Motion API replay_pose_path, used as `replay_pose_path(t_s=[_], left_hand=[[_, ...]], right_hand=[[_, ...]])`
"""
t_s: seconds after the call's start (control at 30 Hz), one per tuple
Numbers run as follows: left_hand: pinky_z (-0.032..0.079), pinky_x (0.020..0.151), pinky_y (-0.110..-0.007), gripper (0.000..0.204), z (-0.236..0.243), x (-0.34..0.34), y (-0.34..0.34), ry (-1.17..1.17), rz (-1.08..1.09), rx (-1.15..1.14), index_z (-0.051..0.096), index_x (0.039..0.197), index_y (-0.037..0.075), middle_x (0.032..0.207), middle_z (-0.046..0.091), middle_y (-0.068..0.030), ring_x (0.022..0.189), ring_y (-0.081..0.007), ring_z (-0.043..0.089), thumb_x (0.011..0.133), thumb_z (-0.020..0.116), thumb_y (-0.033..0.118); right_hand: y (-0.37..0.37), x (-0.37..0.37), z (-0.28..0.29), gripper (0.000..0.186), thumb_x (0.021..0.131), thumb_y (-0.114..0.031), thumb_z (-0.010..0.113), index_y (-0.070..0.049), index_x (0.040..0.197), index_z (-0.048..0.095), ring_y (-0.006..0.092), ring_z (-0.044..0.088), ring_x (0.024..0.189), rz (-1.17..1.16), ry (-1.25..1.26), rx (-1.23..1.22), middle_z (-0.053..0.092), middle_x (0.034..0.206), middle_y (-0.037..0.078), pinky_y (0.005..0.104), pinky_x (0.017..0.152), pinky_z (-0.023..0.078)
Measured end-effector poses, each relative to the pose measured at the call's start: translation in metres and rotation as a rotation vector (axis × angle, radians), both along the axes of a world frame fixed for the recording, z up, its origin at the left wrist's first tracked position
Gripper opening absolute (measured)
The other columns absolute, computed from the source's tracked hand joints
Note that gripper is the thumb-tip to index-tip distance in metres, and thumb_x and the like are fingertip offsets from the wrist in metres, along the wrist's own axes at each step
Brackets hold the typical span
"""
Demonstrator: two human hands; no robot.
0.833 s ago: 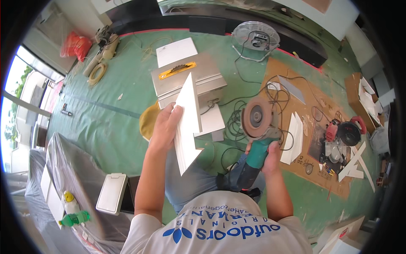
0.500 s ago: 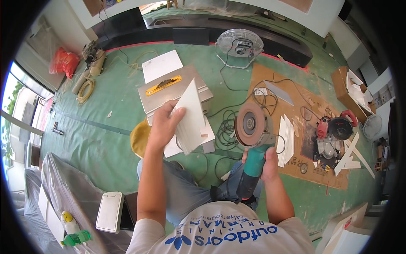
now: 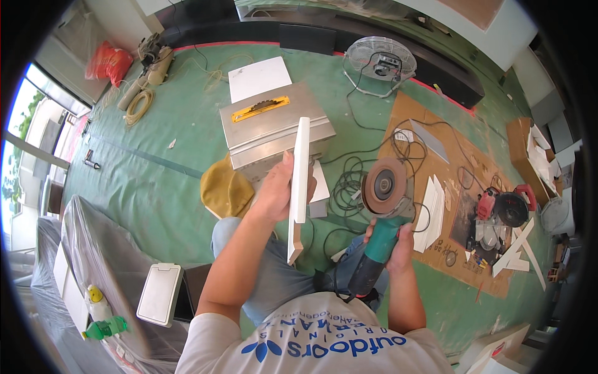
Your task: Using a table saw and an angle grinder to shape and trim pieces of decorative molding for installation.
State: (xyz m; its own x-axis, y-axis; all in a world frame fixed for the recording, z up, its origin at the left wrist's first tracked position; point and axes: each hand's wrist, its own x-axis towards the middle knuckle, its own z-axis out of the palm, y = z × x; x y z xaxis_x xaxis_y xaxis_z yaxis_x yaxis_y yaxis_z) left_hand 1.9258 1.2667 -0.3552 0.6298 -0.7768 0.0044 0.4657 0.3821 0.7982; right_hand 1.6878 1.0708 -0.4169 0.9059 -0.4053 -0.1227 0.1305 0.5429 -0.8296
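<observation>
In my left hand (image 3: 277, 187) is a white board piece (image 3: 300, 171), gripped with the thumb on one face and turned so that its narrow edge faces up. My right hand (image 3: 398, 246) is wrapped round the teal and black body of an angle grinder (image 3: 381, 243). The grinder's brown round disc (image 3: 384, 182) points away from me, to the right of the board and apart from it. Beyond the board stands a metal table saw (image 3: 274, 128) with a toothed blade in a yellow insert (image 3: 261, 108). A mustard-coloured cloth item (image 3: 226, 187) lies left of my left hand.
Black cable (image 3: 349, 187) lies coiled beyond the grinder. On brown cardboard (image 3: 458, 249) at right are white offcuts (image 3: 434, 212) and a red miter saw (image 3: 507, 209). A floor fan (image 3: 381, 57) stands far off. Plastic sheeting (image 3: 103, 243) covers things at left, near a white bin lid (image 3: 159, 293).
My left hand has turned the board from its broad face to its narrow edge and moved slightly right. The view has shifted; the grinder stays in my right hand.
</observation>
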Motion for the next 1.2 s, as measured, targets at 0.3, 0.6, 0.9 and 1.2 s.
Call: replay_pose_path(t_s=[0.3,0.6,0.9,1.2], left_hand=[[0.033,0.048,-0.027,0.057,-0.005,0.009,0.001,0.203,-0.142,-0.185,0.048,0.089,0.012,0.068,0.04,-0.0008,0.055,-0.0141,0.039,0.104,0.04,0.066],[0.034,0.048,-0.027,0.056,-0.005,0.012,0.0,0.211,-0.166,-0.196,0.048,0.089,0.011,0.068,0.04,-0.0007,0.055,-0.0135,0.04,0.106,0.037,0.064],[0.032,0.044,-0.028,0.054,0.01,0.013,0.005,0.251,0.073,0.025,0.05,0.091,0.012,0.068,0.041,-0.0024,0.054,-0.0154,0.038,0.108,0.035,0.062],[0.044,0.055,-0.032,0.031,0.039,0.032,0.01,0.265,0.439,0.073,0.06,0.112,0.01,0.085,0.062,-0.0003,0.072,-0.0154,0.058,0.108,0.052,0.04]], right_hand=[[-0.005,0.005,-0.012,0.079,0.098,-0.071,0.048,-0.001,0.134,0.051,0.0266,0.065,0.097,-0.02,-0.008,0.045,0.063,0.118,0.014,0.0409,0.08,0.058],[0.003,0.009,-0.014,0.081,0.095,-0.071,0.055,0.004,0.126,0.057,0.0253,0.066,0.093,-0.036,0.066,-0.01,0.065,0.112,0.014,0.0393,0.081,0.057],[-0.004,0.005,-0.031,0.084,0.087,-0.067,0.071,0.005,0.127,0.055,0.0279,0.069,0.086,-0.043,0.072,0.026,0.068,0.107,0.017,0.0394,0.072,0.059],[-0.071,0.055,-0.014,0.08,0.081,-0.054,0.083,0.002,0.131,0.055,0.0262,0.07,0.095,-0.034,-0.04,0.194,0.067,0.115,0.016,0.0393,0.079,0.061]])
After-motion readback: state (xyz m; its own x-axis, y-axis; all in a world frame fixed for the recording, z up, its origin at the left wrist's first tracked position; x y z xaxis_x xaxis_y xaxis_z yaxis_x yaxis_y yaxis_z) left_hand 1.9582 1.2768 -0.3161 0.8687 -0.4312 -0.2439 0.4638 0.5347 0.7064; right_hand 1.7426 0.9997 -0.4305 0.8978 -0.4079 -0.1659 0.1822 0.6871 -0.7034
